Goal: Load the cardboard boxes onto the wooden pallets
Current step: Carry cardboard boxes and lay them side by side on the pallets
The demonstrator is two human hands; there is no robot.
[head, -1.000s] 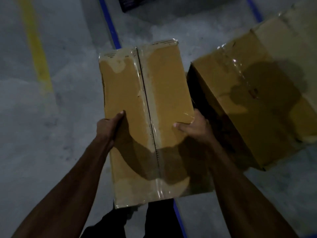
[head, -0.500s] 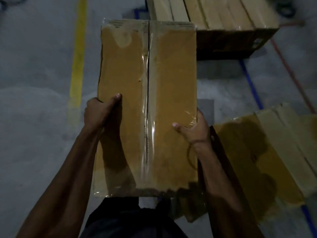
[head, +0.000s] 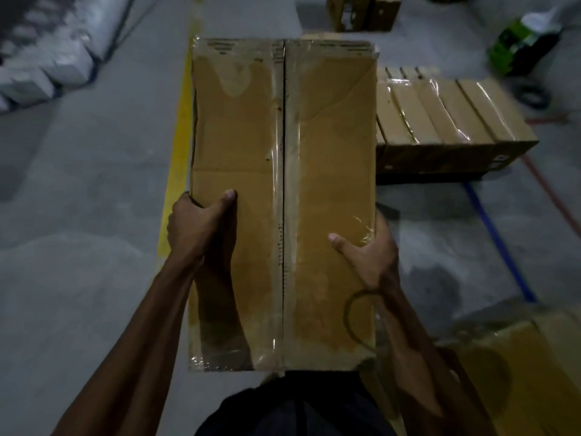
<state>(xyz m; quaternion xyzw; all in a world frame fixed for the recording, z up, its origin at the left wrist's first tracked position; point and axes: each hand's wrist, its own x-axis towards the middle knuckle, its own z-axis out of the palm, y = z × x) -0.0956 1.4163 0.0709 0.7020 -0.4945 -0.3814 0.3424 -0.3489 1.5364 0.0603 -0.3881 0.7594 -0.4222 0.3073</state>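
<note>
Head view, looking down. Left hand (head: 201,226) clamped on the left edge of the box (head: 283,199), thumb flat on top, fingers curled under out of sight. Right hand (head: 367,251) gripping the right edge the same way, thumb across the top face, fingers hidden below; thin band (head: 352,319) loose round that wrist. Box held level in front of the body, centre of frame, long axis running 12 to 6 o'clock. Closed, flaps meeting at a centre seam under clear tape (head: 284,215); contents hidden. Faint print along the far edge, too small to read.

At 2 o'clock, just beyond the box's right edge, a row of boxes (head: 446,121) packed side by side, tops taped and glossy, sitting low above the floor; whatever bears them not clearly seen. At 5 o'clock, another carton (head: 515,357) on the floor, partly behind the right forearm. At 12 o'clock, a dark open crate (head: 361,11), inside unclear. At 1 o'clock, a green object (head: 518,42), blurred. At 10 o'clock, white sacks (head: 47,51) heaped. Yellow line (head: 179,158) on the grey floor (head: 78,215) along the left of the box; blue line (head: 496,240) and red line (head: 553,187) at 3 o'clock.
</note>
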